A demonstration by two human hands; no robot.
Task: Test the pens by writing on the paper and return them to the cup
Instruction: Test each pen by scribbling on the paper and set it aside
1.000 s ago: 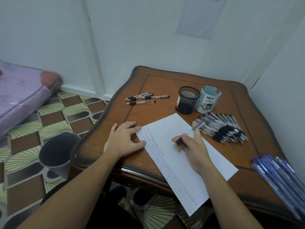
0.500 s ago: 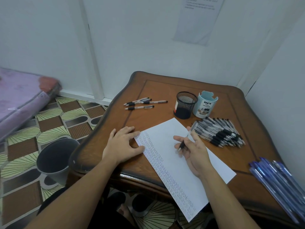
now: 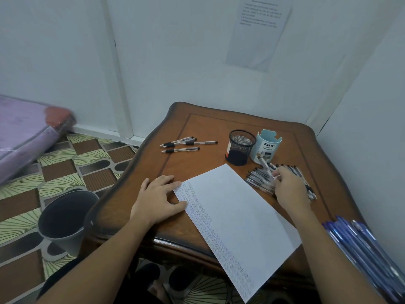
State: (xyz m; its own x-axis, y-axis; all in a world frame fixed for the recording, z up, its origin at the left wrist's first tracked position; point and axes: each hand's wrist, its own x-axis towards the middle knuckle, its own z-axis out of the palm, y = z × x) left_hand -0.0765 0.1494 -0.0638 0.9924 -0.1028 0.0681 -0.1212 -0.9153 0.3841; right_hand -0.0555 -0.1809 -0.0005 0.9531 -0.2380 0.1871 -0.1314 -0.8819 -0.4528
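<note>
- While the right hand pinches one clear-barrelled pen between thumb and fingertips, it hovers over the pile of black-grip pens lying beneath it on the counter.
- The left hand lies spread flat and touches the edge of the paper. The strip of paper beside that hand is filled with written marks.
- No pen shows in the mesh cup or the blue organiser cup just beyond the right hand, so returning looks barely begun.
- Four pens lie well beyond the left hand.

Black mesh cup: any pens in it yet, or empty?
Empty: the black mesh cup stands upright, nothing sticks above its rim, bare mesh shows inside.
</note>
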